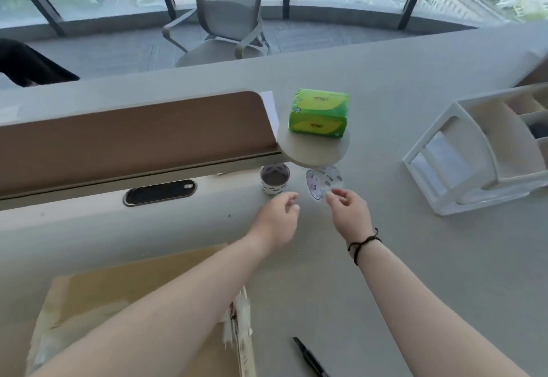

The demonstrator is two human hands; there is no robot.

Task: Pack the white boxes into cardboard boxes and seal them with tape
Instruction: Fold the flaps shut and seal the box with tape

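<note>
A flattened cardboard box (133,311) lies at the near left edge of the grey worktop (415,258), under the left forearm, with strips of clear tape along its right edge. A black utility knife (310,357) lies just to its right. Farther out, the left hand (278,219) hovers with fingers loosely curled, holding nothing. Beside it, the right hand (350,213), a black cord at its wrist, pinches the edge of a clear tape roll (323,182). A small printed cup (274,178) stands left of the roll. Beyond, a green tissue pack (318,114) sits on a round shelf, and a white desk organiser (474,157) stands well right.
</note>
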